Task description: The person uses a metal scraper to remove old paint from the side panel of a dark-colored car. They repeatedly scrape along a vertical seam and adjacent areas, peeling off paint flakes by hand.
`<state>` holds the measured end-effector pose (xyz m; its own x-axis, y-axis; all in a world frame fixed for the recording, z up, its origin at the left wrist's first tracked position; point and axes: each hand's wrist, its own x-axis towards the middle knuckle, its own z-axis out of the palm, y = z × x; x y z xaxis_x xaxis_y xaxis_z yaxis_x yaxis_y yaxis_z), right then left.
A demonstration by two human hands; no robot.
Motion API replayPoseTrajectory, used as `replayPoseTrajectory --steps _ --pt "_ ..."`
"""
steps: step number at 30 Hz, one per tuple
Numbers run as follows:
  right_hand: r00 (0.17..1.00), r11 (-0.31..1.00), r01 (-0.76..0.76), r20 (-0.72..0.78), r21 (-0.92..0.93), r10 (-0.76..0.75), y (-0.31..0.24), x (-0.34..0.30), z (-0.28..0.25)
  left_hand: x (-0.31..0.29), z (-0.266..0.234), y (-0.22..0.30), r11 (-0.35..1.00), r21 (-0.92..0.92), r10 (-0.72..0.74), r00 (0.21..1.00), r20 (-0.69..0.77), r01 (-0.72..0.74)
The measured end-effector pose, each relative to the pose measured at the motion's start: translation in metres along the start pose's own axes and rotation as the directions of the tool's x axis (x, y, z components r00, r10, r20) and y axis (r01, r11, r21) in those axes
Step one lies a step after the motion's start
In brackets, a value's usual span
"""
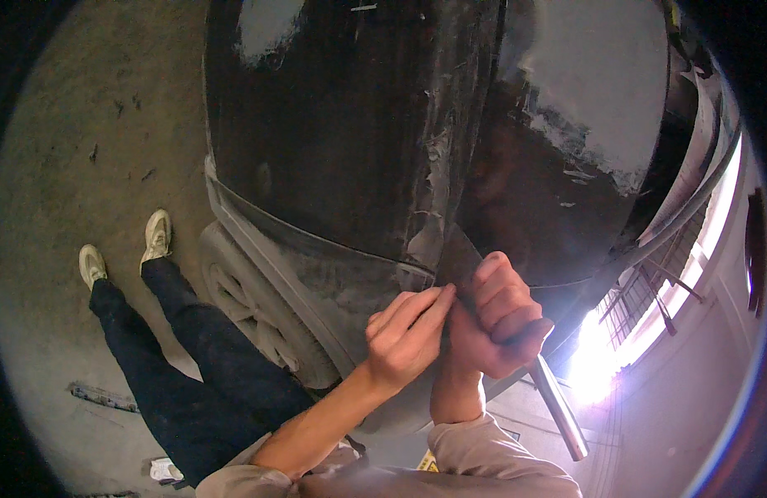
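My right hand (501, 319) is wrapped in a fist round a tool with a shiny round metal handle (562, 411). The tool's flat dark blade (461, 259) sticks out past the fist, its tip at the seam strip (435, 170) of a dark car body (334, 124). That strip looks rough and flaky, with pale residue. Close beside the blade, my left hand (408, 336) has its fingertips pressed together at the lower end of the seam. Whatever they pinch is hidden.
Grey filler patches (599, 75) mark the dark panels. Below the body's lower left edge is a dusty wheel (255, 307). My legs in dark trousers (209, 357) and pale shoes (158, 234) are on the left. Bright light comes from a window (624, 332) at the right.
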<state>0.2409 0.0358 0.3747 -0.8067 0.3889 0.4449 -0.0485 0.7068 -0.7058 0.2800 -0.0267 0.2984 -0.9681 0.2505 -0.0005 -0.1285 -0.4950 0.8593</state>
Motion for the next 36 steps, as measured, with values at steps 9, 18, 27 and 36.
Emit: replayPoseTrajectory --steps 9,18,27,36 --pt "0.995 0.985 0.042 0.095 -0.169 -0.027 0.006 0.0 0.007 0.004 0.0 -0.012 1.0 0.025 0.019 1.0 -0.001 -0.019" --pt "0.999 0.997 0.039 -0.002 -0.063 -0.04 0.024 0.006 0.012 0.02 -0.001 -0.023 0.997 0.065 0.037 0.999 0.008 -0.038" --pt "0.994 0.986 0.101 0.057 -0.129 -0.094 0.034 0.037 0.029 0.056 0.004 -0.028 0.993 0.085 0.088 0.995 -0.041 -0.084" --pt "0.983 0.989 0.139 0.111 0.057 -0.145 0.055 0.062 0.038 0.08 0.001 -0.024 0.963 -0.057 -0.27 0.957 -0.104 0.265"
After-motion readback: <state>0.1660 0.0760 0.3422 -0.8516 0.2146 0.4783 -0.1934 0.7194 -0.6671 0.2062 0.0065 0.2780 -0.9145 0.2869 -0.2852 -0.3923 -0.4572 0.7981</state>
